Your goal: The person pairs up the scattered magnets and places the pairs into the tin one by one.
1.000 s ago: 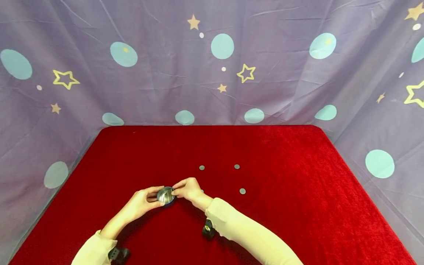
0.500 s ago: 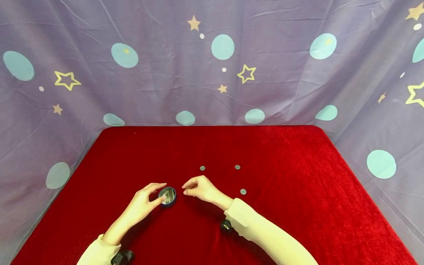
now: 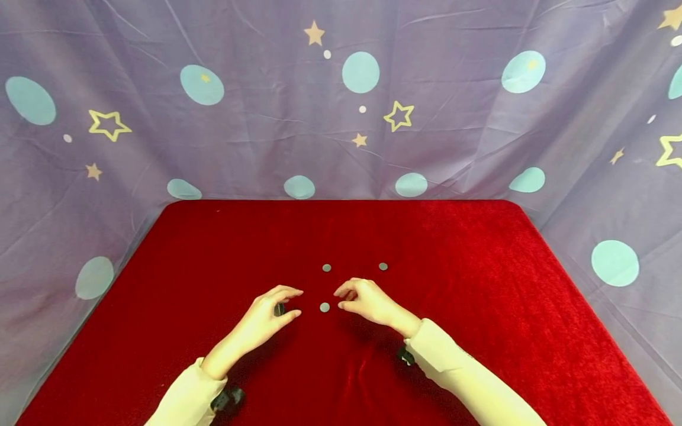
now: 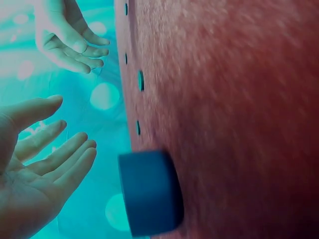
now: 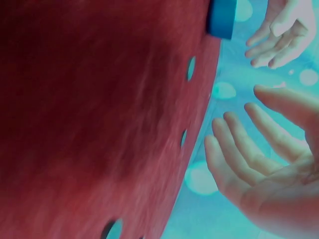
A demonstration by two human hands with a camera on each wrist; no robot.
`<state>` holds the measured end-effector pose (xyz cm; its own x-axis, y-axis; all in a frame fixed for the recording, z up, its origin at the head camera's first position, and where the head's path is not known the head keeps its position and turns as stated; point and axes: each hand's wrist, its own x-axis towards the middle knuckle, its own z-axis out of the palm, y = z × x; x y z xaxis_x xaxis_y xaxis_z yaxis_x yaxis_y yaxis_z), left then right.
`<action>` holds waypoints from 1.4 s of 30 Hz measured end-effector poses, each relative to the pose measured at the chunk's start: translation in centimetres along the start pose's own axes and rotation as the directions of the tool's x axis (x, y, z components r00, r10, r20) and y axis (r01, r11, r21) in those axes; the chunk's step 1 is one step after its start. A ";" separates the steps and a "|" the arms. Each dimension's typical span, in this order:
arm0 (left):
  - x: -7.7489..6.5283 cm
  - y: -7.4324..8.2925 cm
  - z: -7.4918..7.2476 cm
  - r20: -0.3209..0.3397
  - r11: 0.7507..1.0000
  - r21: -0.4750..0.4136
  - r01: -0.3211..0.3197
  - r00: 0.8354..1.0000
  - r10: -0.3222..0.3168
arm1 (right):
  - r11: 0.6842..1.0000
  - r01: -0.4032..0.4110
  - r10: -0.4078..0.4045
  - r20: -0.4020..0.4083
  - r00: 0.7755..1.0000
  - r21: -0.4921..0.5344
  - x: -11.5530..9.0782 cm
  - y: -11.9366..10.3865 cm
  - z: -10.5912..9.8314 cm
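Head view | hands [image 3: 260, 318] [image 3: 371, 303] (both relaxed) | grey disc [image 3: 325, 307] between them

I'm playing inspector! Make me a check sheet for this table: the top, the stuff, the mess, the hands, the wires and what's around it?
Surface: red cloth, with a few creases.
Things: four small discs, lying apart on the cloth; one blue cylinder, standing on it.
Clutter: nothing seen.
Left hand: over the blue cylinder, fingers apart, holding nothing.
Right hand: near the discs, fingers gently bent, holding nothing.
Cables: nothing seen.
Surroundings: purple patterned fabric behind the table and at both sides.
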<state>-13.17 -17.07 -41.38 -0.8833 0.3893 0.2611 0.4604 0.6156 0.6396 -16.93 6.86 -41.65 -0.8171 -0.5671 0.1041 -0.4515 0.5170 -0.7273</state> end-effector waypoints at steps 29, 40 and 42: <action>3.2 0.4 4.3 0.133 0.999 -0.002 -0.040 0.990 0.040 | 0.979 -0.070 0.062 -0.046 0.997 -0.192 -5.1 5.6 -4.6; 3.5 0.4 4.9 0.173 1.000 0.022 -0.021 0.985 0.017 | 0.982 -0.031 0.029 -0.012 0.999 -0.188 -5.1 6.1 -4.4; 3.5 0.4 5.0 0.182 1.000 0.016 -0.007 0.983 0.004 | 0.980 -0.028 0.027 -0.010 1.000 -0.195 -5.1 6.1 -4.3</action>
<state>-15.66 -12.06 -43.80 -0.8505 0.5103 0.1276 0.4680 0.6234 0.6263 -17.10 15.70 -43.70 -0.8324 -0.5466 0.0912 -0.4895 0.6482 -0.5833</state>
